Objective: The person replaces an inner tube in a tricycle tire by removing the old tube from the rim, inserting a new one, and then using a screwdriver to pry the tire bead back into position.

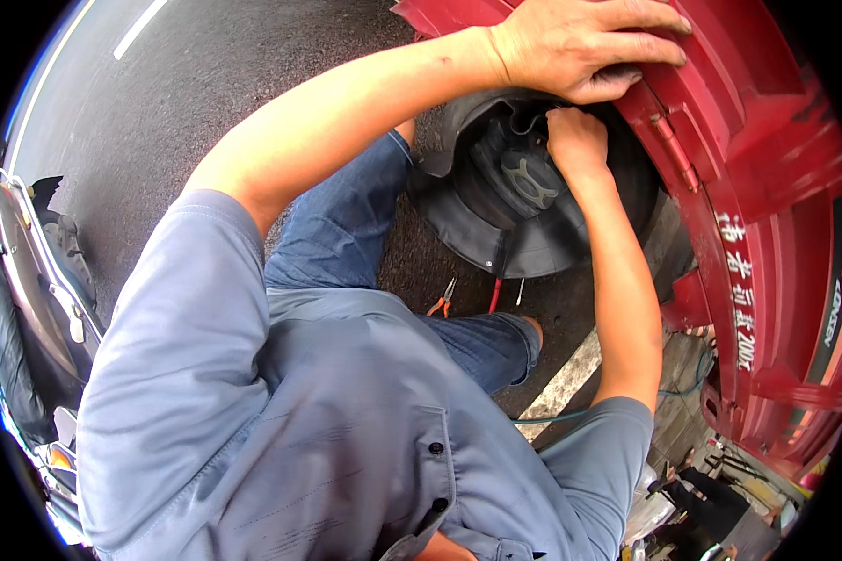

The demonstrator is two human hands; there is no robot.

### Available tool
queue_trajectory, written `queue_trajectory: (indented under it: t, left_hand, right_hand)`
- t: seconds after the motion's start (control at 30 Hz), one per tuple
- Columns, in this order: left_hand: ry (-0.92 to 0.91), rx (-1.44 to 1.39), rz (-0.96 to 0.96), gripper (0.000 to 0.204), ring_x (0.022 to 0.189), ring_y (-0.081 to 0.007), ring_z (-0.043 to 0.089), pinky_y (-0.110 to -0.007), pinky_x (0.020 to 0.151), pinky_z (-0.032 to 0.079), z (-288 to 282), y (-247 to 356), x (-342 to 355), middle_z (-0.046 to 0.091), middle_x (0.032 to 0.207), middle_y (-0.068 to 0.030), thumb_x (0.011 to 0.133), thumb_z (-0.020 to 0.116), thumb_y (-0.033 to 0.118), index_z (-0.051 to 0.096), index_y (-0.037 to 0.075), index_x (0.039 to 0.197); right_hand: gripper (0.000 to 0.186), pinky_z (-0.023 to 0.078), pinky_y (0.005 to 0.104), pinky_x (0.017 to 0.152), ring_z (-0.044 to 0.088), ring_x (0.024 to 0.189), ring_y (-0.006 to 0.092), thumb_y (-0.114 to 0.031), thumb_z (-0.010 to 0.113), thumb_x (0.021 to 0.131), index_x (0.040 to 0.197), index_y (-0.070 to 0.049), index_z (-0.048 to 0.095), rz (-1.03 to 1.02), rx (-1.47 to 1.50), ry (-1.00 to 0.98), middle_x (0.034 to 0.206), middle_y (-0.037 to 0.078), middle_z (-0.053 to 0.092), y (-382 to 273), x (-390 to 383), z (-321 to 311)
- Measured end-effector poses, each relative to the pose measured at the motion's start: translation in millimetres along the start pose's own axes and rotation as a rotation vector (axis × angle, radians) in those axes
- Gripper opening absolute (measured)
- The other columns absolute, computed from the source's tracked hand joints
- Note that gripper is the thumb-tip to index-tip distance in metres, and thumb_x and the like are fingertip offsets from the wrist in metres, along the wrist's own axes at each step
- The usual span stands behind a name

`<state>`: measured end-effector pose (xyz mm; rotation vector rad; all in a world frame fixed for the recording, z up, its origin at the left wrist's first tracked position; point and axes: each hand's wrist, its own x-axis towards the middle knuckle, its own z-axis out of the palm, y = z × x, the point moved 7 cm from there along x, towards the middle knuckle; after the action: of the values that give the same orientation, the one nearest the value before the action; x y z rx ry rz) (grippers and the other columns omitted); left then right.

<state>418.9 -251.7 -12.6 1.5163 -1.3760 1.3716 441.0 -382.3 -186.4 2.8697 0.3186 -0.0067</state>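
My left hand (580,45) rests on the upper edge of a red vehicle body panel (720,122), its fingers stretched out over the metal. Below it, my right hand (578,142) is closed at the top of a black wheel-arch liner (472,224), and what its fingers hold is hidden. The curved liner hangs under the red body, with a dark recess inside it. Within that recess, left of my right wrist, a pale X-shaped piece (530,182) shows.
Pliers with orange handles (443,301) lie on the asphalt by my knee, near a red rod (495,295) and a thin white-tipped rod (521,292). A hinge (675,154) juts from the red body. A motorcycle (51,271) stands at the far left. A green hose (688,385) runs along the right.
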Motion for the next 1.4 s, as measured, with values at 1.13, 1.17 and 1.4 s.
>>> queue_trajectory:
  t: [1.13,1.17,1.4]
  left_hand:
    - [-0.082,-0.140,-0.149,0.048,0.133,-0.0352,0.045,-0.054,0.115,0.024,-6,25,-7,0.051,0.141,-0.0141,0.073,0.069,0.017,0.063,0.012,0.120]
    - [-0.079,-0.155,-0.152,0.048,0.134,-0.0352,0.045,-0.054,0.116,0.024,-7,27,-8,0.050,0.142,-0.0142,0.073,0.070,0.017,0.063,0.012,0.120]
    - [-0.095,-0.138,-0.164,0.039,0.109,-0.0254,0.057,-0.046,0.101,0.039,-6,32,-28,0.063,0.113,-0.0031,0.072,0.070,0.017,0.067,0.017,0.111]
  right_hand:
    - [0.036,0.052,0.0452,0.089,0.065,0.106,0.0337,-0.016,0.067,0.079,0.113,-0.005,0.065,0.363,0.203,0.006,0.112,0.018,0.068,-6,-32,-3]
    - [0.042,0.050,0.0442,0.092,0.064,0.107,0.0361,-0.021,0.071,0.076,0.113,-0.003,0.064,0.348,0.327,0.119,0.113,0.022,0.066,-7,-43,-9]
    - [0.045,0.055,0.0407,0.083,0.067,0.094,0.0236,-0.044,0.044,0.101,0.124,-0.007,0.056,0.576,2.177,0.088,0.110,0.010,0.067,-21,-76,-18]
